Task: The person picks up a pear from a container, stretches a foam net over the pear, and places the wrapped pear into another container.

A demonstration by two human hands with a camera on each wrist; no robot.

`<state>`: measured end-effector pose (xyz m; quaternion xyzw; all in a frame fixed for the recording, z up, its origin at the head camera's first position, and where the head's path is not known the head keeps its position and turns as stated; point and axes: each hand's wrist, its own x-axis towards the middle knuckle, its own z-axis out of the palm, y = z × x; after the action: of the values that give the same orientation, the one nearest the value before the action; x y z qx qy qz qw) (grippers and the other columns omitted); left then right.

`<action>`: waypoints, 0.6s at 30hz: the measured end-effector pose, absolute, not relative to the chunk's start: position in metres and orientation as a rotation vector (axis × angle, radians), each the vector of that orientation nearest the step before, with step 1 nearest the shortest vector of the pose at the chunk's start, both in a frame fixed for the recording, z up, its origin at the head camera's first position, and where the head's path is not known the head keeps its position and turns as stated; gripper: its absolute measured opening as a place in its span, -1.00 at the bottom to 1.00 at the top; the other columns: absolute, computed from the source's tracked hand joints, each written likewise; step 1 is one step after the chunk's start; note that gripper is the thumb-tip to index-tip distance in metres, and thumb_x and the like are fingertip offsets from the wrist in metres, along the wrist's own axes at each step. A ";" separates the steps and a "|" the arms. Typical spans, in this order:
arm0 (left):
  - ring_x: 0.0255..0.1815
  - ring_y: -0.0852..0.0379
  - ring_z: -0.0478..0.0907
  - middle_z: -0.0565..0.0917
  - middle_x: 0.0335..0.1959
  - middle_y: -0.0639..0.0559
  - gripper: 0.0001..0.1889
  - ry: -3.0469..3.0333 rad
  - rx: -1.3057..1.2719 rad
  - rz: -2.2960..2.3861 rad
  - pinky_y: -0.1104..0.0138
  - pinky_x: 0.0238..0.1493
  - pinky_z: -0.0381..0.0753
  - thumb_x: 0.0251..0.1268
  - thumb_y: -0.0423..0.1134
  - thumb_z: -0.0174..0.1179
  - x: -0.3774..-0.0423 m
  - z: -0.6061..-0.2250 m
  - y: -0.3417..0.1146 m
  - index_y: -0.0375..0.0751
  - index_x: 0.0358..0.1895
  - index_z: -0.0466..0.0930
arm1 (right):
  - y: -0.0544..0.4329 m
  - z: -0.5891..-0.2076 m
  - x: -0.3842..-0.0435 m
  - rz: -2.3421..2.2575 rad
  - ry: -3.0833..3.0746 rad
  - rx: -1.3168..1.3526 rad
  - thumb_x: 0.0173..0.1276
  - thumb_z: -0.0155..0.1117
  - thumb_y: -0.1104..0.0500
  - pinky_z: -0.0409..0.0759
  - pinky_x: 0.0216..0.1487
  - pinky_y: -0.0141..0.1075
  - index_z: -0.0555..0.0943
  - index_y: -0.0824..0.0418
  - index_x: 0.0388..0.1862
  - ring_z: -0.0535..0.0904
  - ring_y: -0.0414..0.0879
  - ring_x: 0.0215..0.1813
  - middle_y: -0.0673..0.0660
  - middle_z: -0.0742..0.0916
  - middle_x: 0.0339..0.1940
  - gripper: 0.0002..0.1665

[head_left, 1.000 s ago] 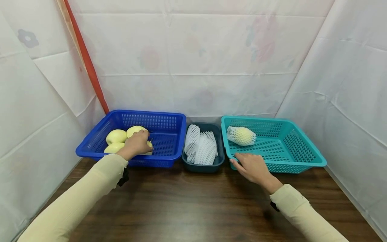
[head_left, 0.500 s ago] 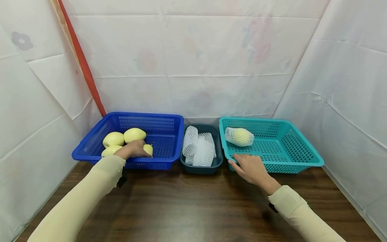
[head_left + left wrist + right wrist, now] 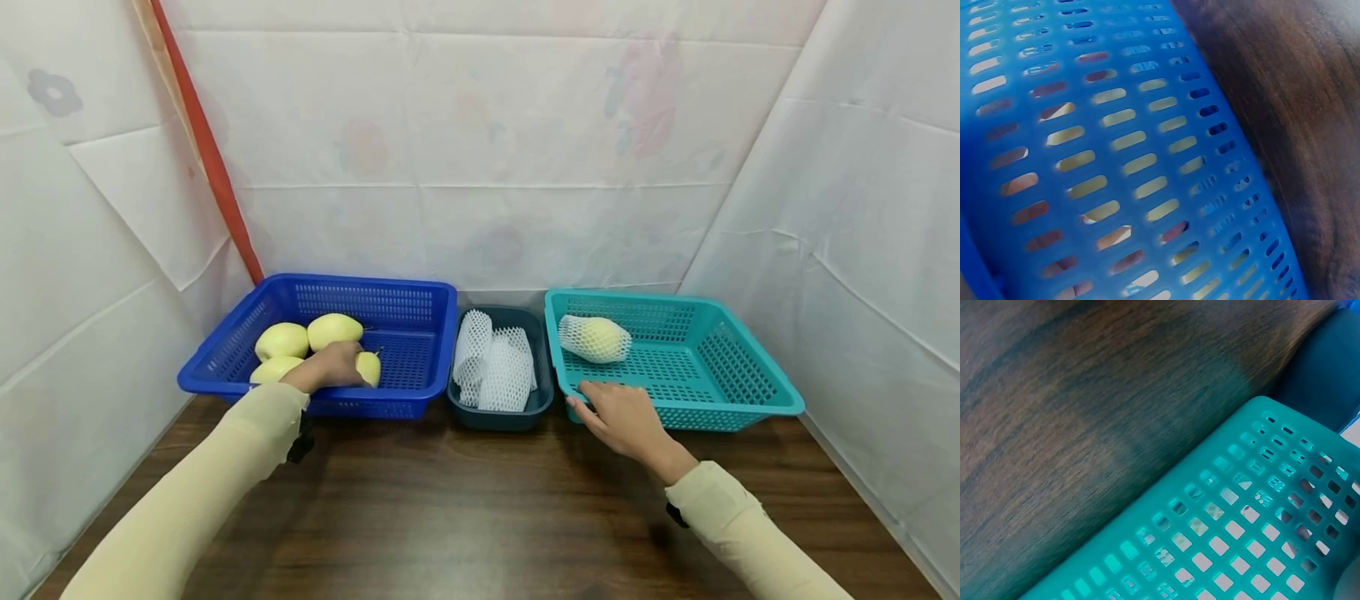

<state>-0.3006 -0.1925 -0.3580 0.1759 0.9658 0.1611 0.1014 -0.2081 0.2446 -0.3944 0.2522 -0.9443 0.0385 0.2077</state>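
While the left hand (image 3: 333, 367) reaches down into the blue basket (image 3: 408, 358), its fingers look wrapped round a yellow pear (image 3: 369, 369) near the front wall; through the slots in the left wrist view I glimpse skin on either side of the fruit, though the fingertips are hidden from above. Three other pears (image 3: 335, 331) lie just beside it. Over at the teal basket (image 3: 682, 375), the right hand (image 3: 622, 417) grips the near left corner of the rim, how firmly I can't tell. One pear in foam netting (image 3: 600, 340) lies inside. Between the baskets, a dark tray (image 3: 500, 419) holds loose foam nets (image 3: 506, 379). I'd judge this the picking-up step; next calls for a straight lift, clearing rim and neighbours, with the right hand freed for a net.
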 end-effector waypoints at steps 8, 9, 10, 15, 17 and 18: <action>-0.25 -0.13 0.50 0.57 -0.15 -0.30 -0.19 2.885 0.507 0.567 0.05 -0.22 0.53 -0.06 -0.09 0.46 -0.295 -0.340 -0.186 -0.59 0.18 0.34 | 0.244 -0.393 -0.206 0.094 -2.646 0.687 0.44 0.06 -0.09 0.10 -0.71 -0.34 0.33 -0.01 -0.55 0.20 -0.23 -0.68 -0.10 0.27 -0.74 -0.63; -0.24 -0.13 0.50 0.57 -0.13 -0.31 -0.17 2.892 0.519 0.586 0.04 -0.21 0.54 -0.07 -0.08 0.47 -0.294 -0.337 -0.185 -0.58 0.19 0.33 | 0.244 -0.393 -0.206 0.093 -2.644 0.684 0.44 0.06 -0.09 0.10 -0.71 -0.34 0.33 -0.01 -0.56 0.19 -0.23 -0.69 -0.10 0.27 -0.74 -0.63; -0.23 -0.14 0.50 0.57 -0.12 -0.32 -0.15 2.894 0.530 0.607 0.05 -0.22 0.54 -0.07 -0.07 0.47 -0.292 -0.334 -0.183 -0.58 0.20 0.32 | 0.244 -0.393 -0.206 0.094 -2.641 0.683 0.44 0.07 -0.08 0.09 -0.72 -0.34 0.32 -0.01 -0.57 0.19 -0.22 -0.69 -0.10 0.26 -0.75 -0.62; -0.22 -0.12 0.53 0.57 -0.08 -0.32 -0.14 2.911 0.613 0.707 0.06 -0.25 0.55 -0.08 -0.05 0.47 -0.281 -0.318 -0.175 -0.53 0.24 0.32 | 0.243 -0.393 -0.208 0.143 -2.615 0.682 0.42 0.10 -0.08 0.16 -0.73 -0.35 0.46 0.05 -0.48 0.26 -0.24 -0.69 -0.09 0.40 -0.73 -0.68; -0.22 -0.11 0.54 0.57 -0.07 -0.31 -0.16 2.913 0.661 0.763 0.07 -0.26 0.56 -0.08 -0.06 0.48 -0.277 -0.313 -0.171 -0.49 0.24 0.34 | 0.243 -0.393 -0.208 0.193 -2.613 0.673 0.41 0.12 -0.07 0.19 -0.73 -0.35 0.55 0.08 -0.36 0.29 -0.26 -0.68 -0.10 0.48 -0.68 -0.72; -0.22 -0.11 0.54 0.57 -0.07 -0.30 -0.17 2.914 0.682 0.794 0.07 -0.26 0.56 -0.08 -0.07 0.48 -0.275 -0.310 -0.169 -0.47 0.24 0.35 | 0.242 -0.392 -0.208 0.221 -2.616 0.667 0.41 0.12 -0.07 0.21 -0.73 -0.35 0.57 0.08 -0.29 0.31 -0.26 -0.68 -0.10 0.51 -0.66 -0.73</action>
<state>-0.2755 -0.1689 -0.3101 0.2203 0.9409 0.2564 0.0228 -0.2079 0.2423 -0.3920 0.2405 -0.9433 0.0796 0.2147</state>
